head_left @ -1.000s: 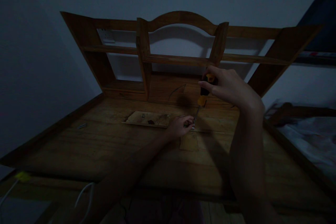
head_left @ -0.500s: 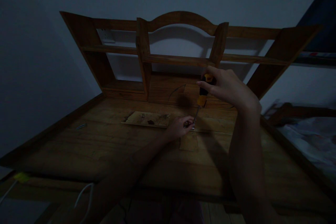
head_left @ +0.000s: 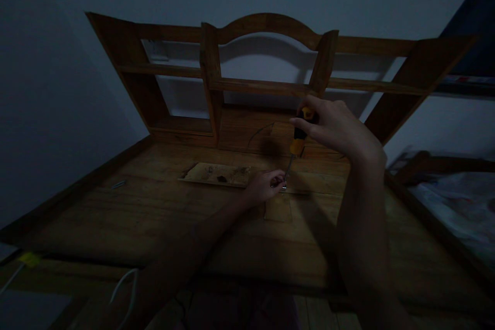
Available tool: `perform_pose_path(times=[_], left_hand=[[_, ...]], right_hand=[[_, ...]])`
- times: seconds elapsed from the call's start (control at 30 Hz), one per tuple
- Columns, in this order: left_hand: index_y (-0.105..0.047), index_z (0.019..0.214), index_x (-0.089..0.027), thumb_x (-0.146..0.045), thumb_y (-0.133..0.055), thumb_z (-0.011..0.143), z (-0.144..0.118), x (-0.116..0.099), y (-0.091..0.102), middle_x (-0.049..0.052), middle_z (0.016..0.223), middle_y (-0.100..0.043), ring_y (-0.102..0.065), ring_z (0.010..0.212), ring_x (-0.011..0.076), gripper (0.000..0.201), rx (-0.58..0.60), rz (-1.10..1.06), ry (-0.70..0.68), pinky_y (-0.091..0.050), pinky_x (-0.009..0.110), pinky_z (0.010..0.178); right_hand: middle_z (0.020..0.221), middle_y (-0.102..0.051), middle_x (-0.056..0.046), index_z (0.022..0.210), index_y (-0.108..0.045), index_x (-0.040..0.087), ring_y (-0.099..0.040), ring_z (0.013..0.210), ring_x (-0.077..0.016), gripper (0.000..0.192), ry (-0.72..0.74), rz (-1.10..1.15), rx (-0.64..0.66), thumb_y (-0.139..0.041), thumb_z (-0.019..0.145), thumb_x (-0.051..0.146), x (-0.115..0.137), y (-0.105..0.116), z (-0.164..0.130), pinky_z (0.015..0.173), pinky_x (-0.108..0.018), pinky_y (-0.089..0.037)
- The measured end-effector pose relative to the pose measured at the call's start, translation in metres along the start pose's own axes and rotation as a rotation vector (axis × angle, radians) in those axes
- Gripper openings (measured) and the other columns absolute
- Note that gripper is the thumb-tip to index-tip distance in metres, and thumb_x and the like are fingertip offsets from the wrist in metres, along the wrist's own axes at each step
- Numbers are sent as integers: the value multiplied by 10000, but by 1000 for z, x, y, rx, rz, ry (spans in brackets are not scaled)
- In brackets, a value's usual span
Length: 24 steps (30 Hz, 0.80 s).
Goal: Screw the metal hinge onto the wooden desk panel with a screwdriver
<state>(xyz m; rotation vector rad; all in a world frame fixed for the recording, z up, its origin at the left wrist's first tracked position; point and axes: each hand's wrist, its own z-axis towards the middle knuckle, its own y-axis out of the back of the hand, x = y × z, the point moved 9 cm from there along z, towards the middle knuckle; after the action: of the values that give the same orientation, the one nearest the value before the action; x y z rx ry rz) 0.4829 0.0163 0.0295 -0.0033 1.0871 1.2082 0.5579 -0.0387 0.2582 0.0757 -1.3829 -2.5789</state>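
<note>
Dim room: right hand [head_left: 336, 126] grips screwdriver [head_left: 298, 136] over wooden desk [head_left: 154, 216].

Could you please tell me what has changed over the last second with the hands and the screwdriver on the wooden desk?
Very little. The right hand keeps its grip on the yellow-and-black-handled screwdriver, which stays near upright, and the left hand still pinches at its tip on the wooden desk top. The view shifted slightly. The pale wooden board and the wooden hutch shelf stayed put.
</note>
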Motion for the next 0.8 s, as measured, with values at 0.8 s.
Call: perform_pose_path(times=[0.8], left_hand=[[-635,1062,-201,-225,-609,874,-1,0,2,8,894,-714,-673,813,141,192,12,-33,23,-520,242,776]], right_hand=[[896,-687,-81,1058,-627,241,-621,865,-302,310,-19,20,-1,-561,878,486,-2,2,-2,718,-393,-432]])
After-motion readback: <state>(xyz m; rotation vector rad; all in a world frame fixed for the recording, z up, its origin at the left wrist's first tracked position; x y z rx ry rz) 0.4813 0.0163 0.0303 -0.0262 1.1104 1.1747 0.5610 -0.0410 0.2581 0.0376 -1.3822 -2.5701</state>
